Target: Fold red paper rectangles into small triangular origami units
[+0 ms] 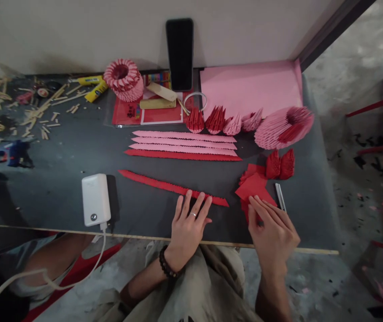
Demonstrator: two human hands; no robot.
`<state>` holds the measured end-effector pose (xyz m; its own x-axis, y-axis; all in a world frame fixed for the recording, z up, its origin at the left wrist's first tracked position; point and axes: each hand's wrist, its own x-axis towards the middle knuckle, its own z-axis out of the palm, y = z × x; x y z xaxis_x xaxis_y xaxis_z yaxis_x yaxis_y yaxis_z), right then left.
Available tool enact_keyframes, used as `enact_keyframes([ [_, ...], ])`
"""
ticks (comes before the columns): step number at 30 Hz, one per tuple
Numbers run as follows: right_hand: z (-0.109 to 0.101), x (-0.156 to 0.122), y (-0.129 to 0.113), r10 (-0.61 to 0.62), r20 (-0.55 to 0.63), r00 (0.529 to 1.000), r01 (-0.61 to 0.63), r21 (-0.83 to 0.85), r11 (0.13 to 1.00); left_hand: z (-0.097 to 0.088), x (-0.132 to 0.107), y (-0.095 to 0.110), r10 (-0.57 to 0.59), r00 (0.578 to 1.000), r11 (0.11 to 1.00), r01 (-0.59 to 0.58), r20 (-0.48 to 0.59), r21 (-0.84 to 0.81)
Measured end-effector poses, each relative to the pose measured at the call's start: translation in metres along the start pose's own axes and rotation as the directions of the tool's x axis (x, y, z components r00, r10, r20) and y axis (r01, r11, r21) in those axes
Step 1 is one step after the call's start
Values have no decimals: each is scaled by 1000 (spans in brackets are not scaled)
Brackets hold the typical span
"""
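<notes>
My left hand (191, 221) lies flat with its fingers spread, the fingertips resting on a red folded paper strip (151, 180). That strip slants down to the right across the dark tabletop. Over a small pile of red paper pieces (253, 183) on the right, my right hand (272, 223) has its fingers pressed together in a pinch at the edge of the paper. Its palm side is hidden. Above my left hand lie several pink strips (185, 142) and another red strip (181, 155), side by side.
Folded red bundles (280, 164) and a silver cutter-like tool (280, 196) lie beside the pile. Behind stand a pink paper model (283, 127), a pink-and-red paper vase (124, 80) and a phone (180, 53). A white power bank (95, 200), glue gun (12, 153) and sticks (44, 112) are leftward.
</notes>
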<state>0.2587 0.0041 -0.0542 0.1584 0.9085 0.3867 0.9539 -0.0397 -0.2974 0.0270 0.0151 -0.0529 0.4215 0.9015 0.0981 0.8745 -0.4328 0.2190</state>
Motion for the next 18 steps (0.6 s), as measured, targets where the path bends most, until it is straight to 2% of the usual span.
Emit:
enact_keyframes([
  [3, 0, -1, 3, -66, -15, 998, 65, -52, 997, 3, 10, 5, -6, 1000, 1000, 6, -18, -11],
  [5, 1, -2, 5, -99, -71, 993, 89, -132, 987, 2, 17, 7, -6, 1000, 1000, 5, -21, -17],
  [9, 4, -1, 2, -85, -208, 974, 27, -266, 964, 0, 19, 7, -7, 1000, 997, 5, -25, -79],
  [11, 2, -3, -3, -108, -304, 947, 25, -263, 964, -2, 14, 6, -27, 995, 987, 12, -93, -161],
  [13, -2, -9, -13, -176, -379, 908, 90, -233, 968, -5, 6, 4, -74, 984, 946, 17, -163, -325],
  [15, -7, -19, -26, -281, -339, 898, 227, -190, 955, -9, -2, 3, -121, 977, 843, 8, -175, -538],
  [18, -11, -34, -47, -418, -128, 899, 416, -43, 908, -18, -9, -2, -171, 963, 689, -34, -208, -724],
])
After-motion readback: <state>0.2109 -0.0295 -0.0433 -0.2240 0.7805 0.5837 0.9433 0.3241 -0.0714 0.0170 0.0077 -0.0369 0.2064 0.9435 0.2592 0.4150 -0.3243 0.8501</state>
